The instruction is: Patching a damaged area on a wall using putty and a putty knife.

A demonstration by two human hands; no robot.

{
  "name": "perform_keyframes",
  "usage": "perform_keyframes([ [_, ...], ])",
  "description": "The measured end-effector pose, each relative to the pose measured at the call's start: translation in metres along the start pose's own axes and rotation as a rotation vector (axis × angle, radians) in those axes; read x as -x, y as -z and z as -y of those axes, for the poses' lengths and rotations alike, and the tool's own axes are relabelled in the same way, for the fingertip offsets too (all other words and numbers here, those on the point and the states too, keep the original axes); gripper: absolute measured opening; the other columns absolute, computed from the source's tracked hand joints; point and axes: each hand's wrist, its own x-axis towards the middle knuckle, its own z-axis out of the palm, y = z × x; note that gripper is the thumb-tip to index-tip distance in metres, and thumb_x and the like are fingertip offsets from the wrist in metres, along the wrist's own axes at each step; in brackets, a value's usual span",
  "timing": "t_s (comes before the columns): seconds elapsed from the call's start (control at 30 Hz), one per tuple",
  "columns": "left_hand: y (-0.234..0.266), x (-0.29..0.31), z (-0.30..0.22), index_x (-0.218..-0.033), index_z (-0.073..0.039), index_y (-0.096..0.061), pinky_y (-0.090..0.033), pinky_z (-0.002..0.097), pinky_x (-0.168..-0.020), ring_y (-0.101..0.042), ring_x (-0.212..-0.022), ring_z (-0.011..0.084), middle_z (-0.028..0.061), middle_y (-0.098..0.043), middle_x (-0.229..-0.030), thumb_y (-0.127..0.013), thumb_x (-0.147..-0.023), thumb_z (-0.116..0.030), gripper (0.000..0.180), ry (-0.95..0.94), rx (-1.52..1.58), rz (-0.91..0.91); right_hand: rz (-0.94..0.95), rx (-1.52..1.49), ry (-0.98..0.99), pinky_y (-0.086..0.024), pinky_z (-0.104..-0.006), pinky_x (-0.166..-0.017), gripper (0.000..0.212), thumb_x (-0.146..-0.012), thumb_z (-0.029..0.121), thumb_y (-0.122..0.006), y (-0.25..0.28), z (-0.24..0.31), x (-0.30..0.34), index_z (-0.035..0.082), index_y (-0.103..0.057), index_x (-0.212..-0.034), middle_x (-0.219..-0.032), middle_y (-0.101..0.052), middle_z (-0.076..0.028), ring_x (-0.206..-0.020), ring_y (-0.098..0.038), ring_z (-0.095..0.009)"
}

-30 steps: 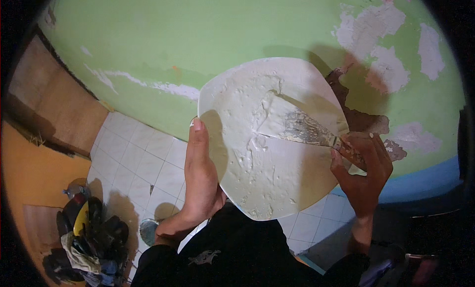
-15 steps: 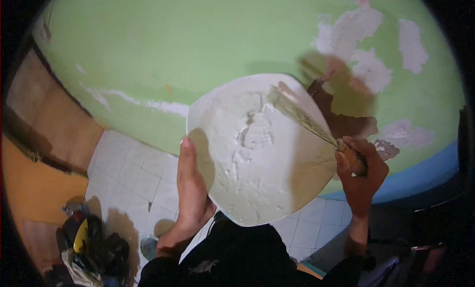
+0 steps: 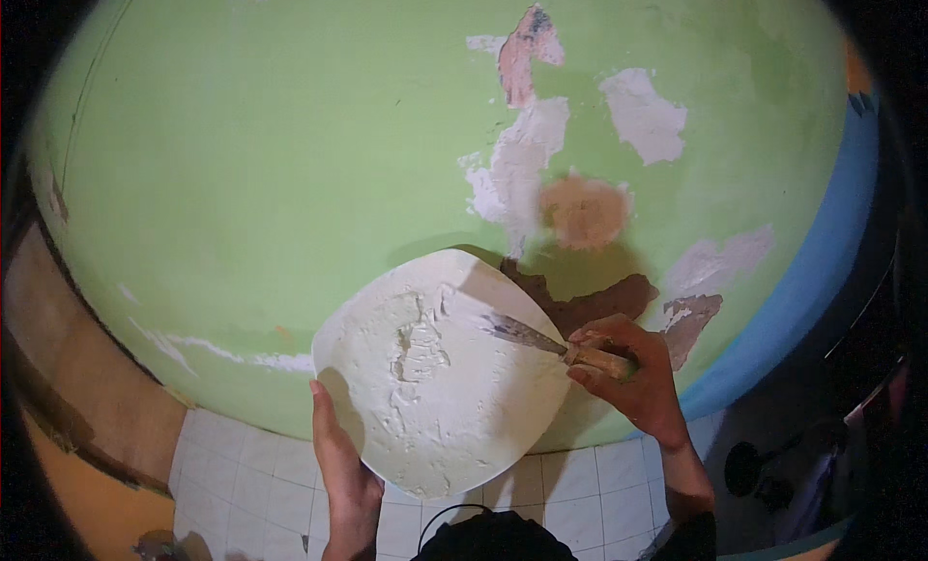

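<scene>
A broad white plate (image 3: 517, 397) with rounded corners is held out in front of the wall. White putty (image 3: 422, 353) is smeared over it, thickest in a ridge left of the middle. My left hand (image 3: 343, 479) grips its lower left edge, thumb up along the rim and the other fingers hidden underneath. In my right hand (image 3: 638, 373) is a putty knife (image 3: 527, 334), gripped by its wooden handle at the plate's right edge. Its blade points left over the plate, the tip whitish against the putty; whether it touches cannot be told.
Close ahead rises a green wall (image 3: 261, 174) with whitish patches (image 3: 643, 116) and a brown bare patch (image 3: 619, 300) beyond the plate. A blue band (image 3: 793, 290) runs along its right side. Below lies a white tiled floor (image 3: 570, 474), with a brown panel (image 3: 92, 353) at left.
My view has shifted up and right, so more wall shows. Plate and hands sit lower and further left in the picture. The knife's blade now lies flatter, its face less visible.
</scene>
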Motion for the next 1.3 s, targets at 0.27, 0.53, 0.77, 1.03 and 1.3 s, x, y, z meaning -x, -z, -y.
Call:
perform_keyframes([
  [0.27, -0.006, -0.013, 0.002, -0.145, -0.003, -0.034, -0.046, 0.0412, -0.102, -0.053, -0.125, 0.0267, 0.0140, -0.049, -0.140, -0.039, -0.102, -0.052, 0.065, -0.004, 0.017, 0.034, -0.083, -0.344, -0.316, -0.042, -0.0214, -0.049, 0.026, -0.091, 0.020, -0.071, 0.012, -0.008, -0.006, 0.006, -0.061, -0.111, -0.077, -0.067, -0.003, -0.058, -0.054, -0.005],
  [0.53, -0.011, -0.014, 0.006, -0.145, -0.003, -0.035, -0.047, 0.0417, -0.101, -0.054, -0.123, 0.0271, 0.0139, -0.050, -0.138, -0.039, -0.102, -0.052, 0.065, 0.007, 0.024, 0.044, -0.079, -0.413, -0.300, -0.034, -0.0204, -0.042, 0.025, -0.094, 0.023, -0.067, 0.010, -0.011, -0.009, 0.004, -0.061, -0.110, -0.071, -0.065, -0.004, -0.050, -0.048, -0.003],
  [0.77, -0.010, -0.014, 0.007, -0.145, -0.003, -0.035, -0.047, 0.0422, -0.102, -0.054, -0.124, 0.0276, 0.0148, -0.050, -0.138, -0.038, -0.103, -0.052, 0.065, 0.013, 0.010, 0.044, -0.106, -0.515, -0.306, -0.038, -0.0216, -0.044, 0.028, -0.095, 0.024, -0.066, 0.010, -0.011, -0.009, 0.001, -0.061, -0.110, -0.075, -0.065, -0.007, -0.053, -0.051, -0.006],
  [1.03, 0.008, -0.002, -0.004, -0.144, -0.002, -0.035, -0.047, 0.0416, -0.102, -0.053, -0.125, 0.0281, 0.0157, -0.049, -0.139, -0.038, -0.103, -0.052, 0.065, 0.048, -0.022, -0.048, -0.471, -0.192, 0.011, -0.037, -0.0210, -0.047, 0.021, -0.094, 0.018, -0.067, 0.013, 0.017, -0.075, 0.002, -0.064, -0.106, -0.076, -0.064, -0.002, -0.058, -0.050, -0.003],
  [1.3, 0.006, 0.008, -0.007, -0.144, -0.001, -0.036, -0.047, 0.0416, -0.102, -0.053, -0.124, 0.0273, 0.0142, -0.048, -0.139, -0.040, -0.103, -0.049, 0.064, 0.032, 0.021, -0.019, -0.463, -0.085, 0.098, -0.032, -0.0200, -0.045, 0.016, -0.091, 0.017, -0.070, 0.082, 0.038, -0.147, 0.003, -0.067, -0.099, -0.070, -0.064, 0.000, -0.054, -0.048, -0.002],
])
